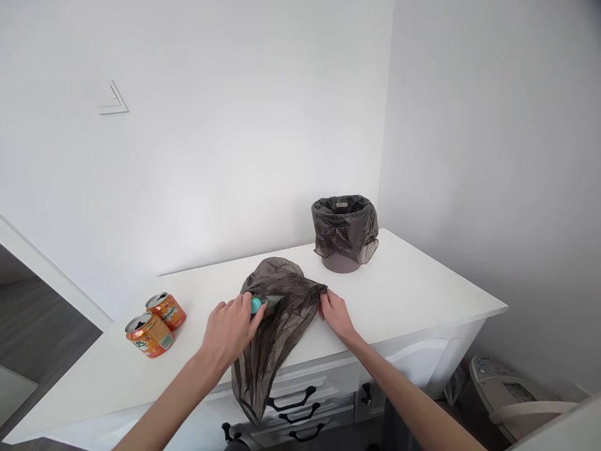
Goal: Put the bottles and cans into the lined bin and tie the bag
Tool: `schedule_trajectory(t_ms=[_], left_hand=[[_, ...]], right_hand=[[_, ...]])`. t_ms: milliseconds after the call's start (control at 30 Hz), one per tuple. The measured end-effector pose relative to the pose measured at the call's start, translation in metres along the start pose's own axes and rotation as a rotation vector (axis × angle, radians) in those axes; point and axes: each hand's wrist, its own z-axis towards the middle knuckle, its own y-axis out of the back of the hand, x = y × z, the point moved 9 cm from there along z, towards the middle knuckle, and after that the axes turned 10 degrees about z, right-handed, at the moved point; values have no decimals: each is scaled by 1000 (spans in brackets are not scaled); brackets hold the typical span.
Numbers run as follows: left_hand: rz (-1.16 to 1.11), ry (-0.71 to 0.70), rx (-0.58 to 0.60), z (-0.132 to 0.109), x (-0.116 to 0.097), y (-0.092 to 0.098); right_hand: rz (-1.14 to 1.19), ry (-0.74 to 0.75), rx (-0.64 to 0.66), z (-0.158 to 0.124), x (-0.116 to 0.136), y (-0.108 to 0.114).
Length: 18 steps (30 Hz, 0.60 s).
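Observation:
My left hand (230,332) is closed round the neck end of a clear plastic bottle with a teal cap (256,305). The bottle's body lies among the folds of a thin black trash bag (286,326), so most of it is hidden. Pinched between the fingers of my right hand (337,316) is a gathered part of that bag's edge. The bag rests on the white countertop (422,282) and droops over its front edge.
Two orange soda cans (150,335) stand opened on the left. A small bin (342,263) lined with a black bag (345,228) is at the back, near the wall. Drawers with black handles (293,399) lie below; a beige appliance (504,388) sits low at right.

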Motion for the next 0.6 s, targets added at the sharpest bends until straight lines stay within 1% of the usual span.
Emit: schedule_trajectory(t_ms=[67,133,233,300,333,367,433,500,600], left_hand=[[-49,76,-62,-13,26,28],[-147,186,-107,-30,60,52],[-253,350,-140,-55,117,77],[-206,435,-159,-64,152,91],[-153,470,-149,-65,168,96],[-94,500,-120,-63,181,98],[4,514,-19,-53,199,94],[57,446,76,-38,204,80],[81,322,139,-17,201,53]], right_hand=[[-2,0,2,0,0,-1],[-4,3,0,0,0,-1],[-2,8,-4,0,0,-1],[-5,10,-5,-1,0,-1],[-8,11,-5,-1,0,-1],[-11,11,-6,-2,0,-1],[-12,10,-6,-2,-1,-1],[-9,9,-8,-3,-1,-1],[-7,8,-13,-3,-1,-1]])
